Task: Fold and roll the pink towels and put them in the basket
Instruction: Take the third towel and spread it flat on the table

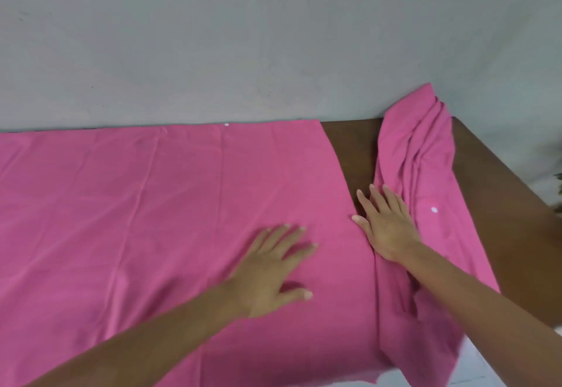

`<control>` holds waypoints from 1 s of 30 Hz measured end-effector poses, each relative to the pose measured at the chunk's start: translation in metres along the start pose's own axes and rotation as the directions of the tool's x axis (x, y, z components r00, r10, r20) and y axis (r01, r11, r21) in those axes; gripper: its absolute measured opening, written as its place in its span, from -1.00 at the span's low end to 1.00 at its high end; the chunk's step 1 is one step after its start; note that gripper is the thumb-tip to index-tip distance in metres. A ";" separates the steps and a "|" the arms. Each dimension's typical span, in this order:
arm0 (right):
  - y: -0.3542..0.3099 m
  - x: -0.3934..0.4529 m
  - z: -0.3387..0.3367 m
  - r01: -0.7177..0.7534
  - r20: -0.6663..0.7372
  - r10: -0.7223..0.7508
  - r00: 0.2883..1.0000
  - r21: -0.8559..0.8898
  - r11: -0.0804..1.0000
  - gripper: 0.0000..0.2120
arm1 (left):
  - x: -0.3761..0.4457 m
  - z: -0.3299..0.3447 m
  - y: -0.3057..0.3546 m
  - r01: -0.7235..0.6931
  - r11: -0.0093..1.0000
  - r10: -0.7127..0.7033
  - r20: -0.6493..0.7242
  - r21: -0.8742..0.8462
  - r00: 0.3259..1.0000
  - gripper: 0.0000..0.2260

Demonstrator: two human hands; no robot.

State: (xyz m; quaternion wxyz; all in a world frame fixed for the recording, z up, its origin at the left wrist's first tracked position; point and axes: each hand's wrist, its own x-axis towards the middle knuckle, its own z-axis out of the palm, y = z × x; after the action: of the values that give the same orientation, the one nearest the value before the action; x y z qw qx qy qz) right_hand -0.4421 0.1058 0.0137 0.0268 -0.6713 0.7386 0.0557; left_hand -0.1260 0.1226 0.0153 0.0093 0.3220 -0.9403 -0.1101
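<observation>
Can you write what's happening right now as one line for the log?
left hand: flat on spread pink cloth towel | right hand: flat at its right edge | bunched pink towel: beside, on brown wooden table | basket: unseen

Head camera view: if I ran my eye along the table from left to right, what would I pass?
Spread pink towel → left hand flat on it → right hand at the towel's right edge → bunched pink towel → bare brown table.

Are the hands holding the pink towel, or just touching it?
Just touching. The left hand lies flat on the spread towel; the right hand rests open at its right edge. Nothing is held.
</observation>
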 end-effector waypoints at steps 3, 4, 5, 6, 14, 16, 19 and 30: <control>0.028 -0.024 0.005 0.030 0.009 -0.030 1.000 -0.003 1.000 -0.17 | -0.002 0.018 0.047 -0.120 0.992 0.117 0.063 0.049 0.991 -0.22; 0.036 -0.030 0.006 0.040 0.024 -0.040 0.999 0.009 0.999 -0.19 | -0.002 0.022 0.059 -0.133 0.989 0.129 0.075 0.059 0.989 -0.22; 0.044 -0.036 0.007 0.050 0.033 -0.050 0.998 0.014 0.999 -0.20 | -0.002 0.027 0.068 -0.133 0.989 0.128 0.078 0.063 0.989 -0.23; 0.052 -0.040 0.008 0.056 0.037 -0.057 0.998 0.011 0.998 -0.18 | -0.002 0.029 0.075 -0.124 0.990 0.119 0.071 0.063 0.990 -0.24; 0.074 -0.061 -0.008 0.069 0.077 -0.069 0.995 0.000 0.998 -0.15 | -0.001 0.035 0.096 -0.078 0.993 0.073 0.055 0.090 0.996 -0.26; 0.060 -0.061 -0.018 0.071 0.063 -0.072 0.995 0.011 0.997 -0.16 | -0.008 0.033 0.098 -0.055 0.996 0.053 0.028 0.072 0.998 -0.26; 0.028 -0.057 -0.029 0.103 0.014 -0.103 0.995 0.012 0.995 -0.10 | -0.028 0.025 0.090 0.010 1.000 -0.009 -0.034 0.026 0.999 -0.28; -0.195 -0.065 -0.040 0.377 -0.089 -0.367 0.926 0.202 0.904 -0.33 | -0.231 -0.003 -0.051 0.620 0.774 -0.630 -0.260 -0.132 0.732 -0.17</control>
State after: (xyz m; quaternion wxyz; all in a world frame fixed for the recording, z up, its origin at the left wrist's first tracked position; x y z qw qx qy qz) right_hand -0.2409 0.1469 0.0519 0.0912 -0.7940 0.5992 -0.0470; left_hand 0.0880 0.2232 0.0196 0.1149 0.6313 -0.7633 -0.0757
